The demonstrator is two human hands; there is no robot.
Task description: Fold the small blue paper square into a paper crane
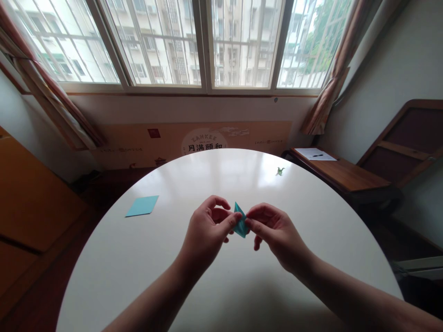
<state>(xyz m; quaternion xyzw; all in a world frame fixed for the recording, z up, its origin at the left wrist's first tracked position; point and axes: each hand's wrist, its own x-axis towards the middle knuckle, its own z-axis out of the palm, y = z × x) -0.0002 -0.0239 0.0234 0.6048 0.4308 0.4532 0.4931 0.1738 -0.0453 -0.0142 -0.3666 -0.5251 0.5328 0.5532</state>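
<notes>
A glossy white round tabletop (138, 281) spreads beneath the person's forearms, below a wide sliding window (205, 55) with pale frames. To the right stands a low brown wooden side table (356, 174). Over the tabletop's middle, the left hand (209, 226) and right hand (277, 228) face each other, thumbs and fingers pinching opposite sides of one thing. At left lies a flat light-blue paper square (142, 206). Pinched between the hands is a teal, pointed, folded paper piece (240, 229). Near the far edge sits a tiny green figure (279, 171), apparently folded paper.
</notes>
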